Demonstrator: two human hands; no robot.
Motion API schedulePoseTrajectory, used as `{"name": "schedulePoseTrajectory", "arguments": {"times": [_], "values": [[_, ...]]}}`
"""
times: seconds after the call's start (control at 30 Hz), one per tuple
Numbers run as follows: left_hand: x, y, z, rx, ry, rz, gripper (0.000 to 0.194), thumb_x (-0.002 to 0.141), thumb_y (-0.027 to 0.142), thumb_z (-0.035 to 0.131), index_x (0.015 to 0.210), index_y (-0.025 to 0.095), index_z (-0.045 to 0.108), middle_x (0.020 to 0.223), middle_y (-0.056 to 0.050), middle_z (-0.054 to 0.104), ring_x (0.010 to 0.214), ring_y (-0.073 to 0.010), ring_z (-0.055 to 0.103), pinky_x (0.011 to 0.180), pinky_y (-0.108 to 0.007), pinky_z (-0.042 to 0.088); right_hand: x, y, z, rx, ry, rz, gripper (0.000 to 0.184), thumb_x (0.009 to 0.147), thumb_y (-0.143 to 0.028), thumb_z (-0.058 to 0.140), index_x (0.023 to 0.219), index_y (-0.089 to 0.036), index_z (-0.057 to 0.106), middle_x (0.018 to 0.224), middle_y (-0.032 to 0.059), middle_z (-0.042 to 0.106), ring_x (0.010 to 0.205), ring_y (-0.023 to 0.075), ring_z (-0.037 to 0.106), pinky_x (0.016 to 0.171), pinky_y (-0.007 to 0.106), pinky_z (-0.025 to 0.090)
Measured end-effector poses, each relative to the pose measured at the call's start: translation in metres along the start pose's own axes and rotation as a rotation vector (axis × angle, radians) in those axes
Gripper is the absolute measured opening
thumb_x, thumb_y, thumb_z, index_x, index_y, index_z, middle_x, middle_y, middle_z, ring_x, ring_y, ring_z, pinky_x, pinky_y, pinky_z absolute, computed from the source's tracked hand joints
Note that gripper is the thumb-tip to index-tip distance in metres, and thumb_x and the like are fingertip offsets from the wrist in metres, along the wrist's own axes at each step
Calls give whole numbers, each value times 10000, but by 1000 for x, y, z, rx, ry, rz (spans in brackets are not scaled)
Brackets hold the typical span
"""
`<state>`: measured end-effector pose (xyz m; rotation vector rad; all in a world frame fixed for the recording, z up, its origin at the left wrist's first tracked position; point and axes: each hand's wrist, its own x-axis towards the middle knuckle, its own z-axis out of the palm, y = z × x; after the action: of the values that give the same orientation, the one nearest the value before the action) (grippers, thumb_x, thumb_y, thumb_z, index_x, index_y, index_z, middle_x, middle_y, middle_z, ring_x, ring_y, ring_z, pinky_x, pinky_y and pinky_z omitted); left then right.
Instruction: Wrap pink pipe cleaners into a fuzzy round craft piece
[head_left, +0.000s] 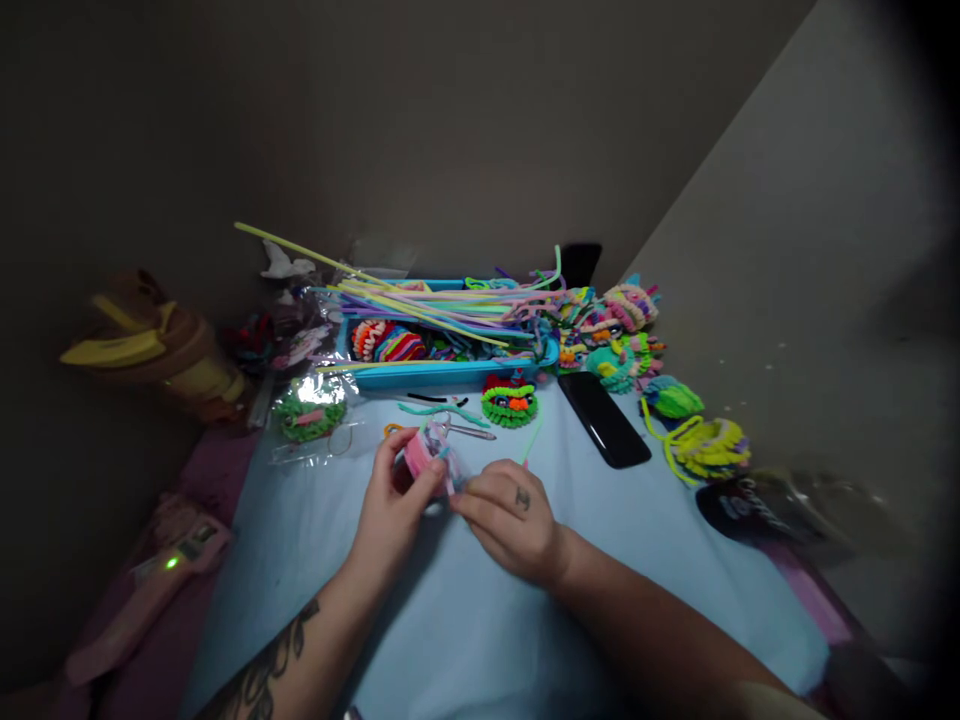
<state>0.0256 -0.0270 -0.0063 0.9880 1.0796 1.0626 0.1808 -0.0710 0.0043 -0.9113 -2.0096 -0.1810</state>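
Note:
My left hand (pixel 397 500) is closed around a small pink pipe-cleaner craft (pixel 420 456), which has pale blue and white parts on its right side. On that right edge, my right hand (pixel 514 520) pinches with thumb and forefinger; the exact bit between the fingertips is blurred and partly hidden. A pale green pipe cleaner (pixel 535 437) stands up just behind my right hand. Beyond the craft lie scissors (pixel 471 432), a teal pipe-cleaner piece (pixel 442 411) and a green and red pipe-cleaner figure (pixel 510 402) with eyes.
A blue tray (pixel 442 374) at the back holds pipe cleaners (pixel 420 300) and striped pieces. Right of it are a black phone (pixel 604 420), colourful figures (pixel 615 360), a yellow one (pixel 709 448) and a cap (pixel 739 505). A bagged green piece (pixel 309 412) and a pink device (pixel 161 580) are left.

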Motion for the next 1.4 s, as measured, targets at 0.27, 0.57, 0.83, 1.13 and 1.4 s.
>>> {"name": "schedulePoseTrajectory", "arguments": {"times": [0.27, 0.57, 0.83, 1.13, 1.4], "values": [[1, 4, -1, 31, 5, 55, 519, 700, 369, 746, 1145, 238, 513, 979, -13, 601, 843, -150, 586, 735, -257, 488, 4, -12, -7, 123, 36, -51, 198, 796, -56, 523, 918, -176, 623, 747, 34, 629, 715, 157, 560, 655, 303, 496], [1, 5, -3, -13, -111, -66, 569, 745, 465, 688, 1234, 229, 517, 1170, -66, 587, 853, -167, 597, 663, -241, 496, 2, 12, -6, 152, 57, 318, 352, 800, -114, 555, 1119, -260, 575, 1052, 80, 569, 1006, 232, 567, 873, 437, 483], [0, -3, -2, 58, -229, -14, 567, 738, 405, 704, 1222, 197, 497, 1025, -60, 602, 837, -172, 580, 700, -269, 513, -1, 8, 4, 165, -16, 427, 281, 787, -166, 587, 1060, -233, 609, 1101, 93, 523, 1055, 233, 536, 882, 406, 486], [2, -3, -5, 270, -223, 212, 464, 706, 316, 736, 1144, 234, 606, 1287, -109, 513, 1231, -280, 465, 1034, -422, 382, 3, 20, -5, 226, -109, 525, 38, 770, -197, 691, 794, -224, 679, 1099, 75, 558, 1067, 240, 541, 906, 429, 454], [-4, -2, -5, 396, -210, 307, 539, 673, 300, 770, 1177, 271, 584, 1345, -110, 416, 1304, -302, 389, 992, -434, 433, 5, 16, -5, 345, -194, 637, 53, 824, -185, 600, 774, -198, 597, 1211, 90, 474, 1123, 234, 504, 957, 438, 433]]}}
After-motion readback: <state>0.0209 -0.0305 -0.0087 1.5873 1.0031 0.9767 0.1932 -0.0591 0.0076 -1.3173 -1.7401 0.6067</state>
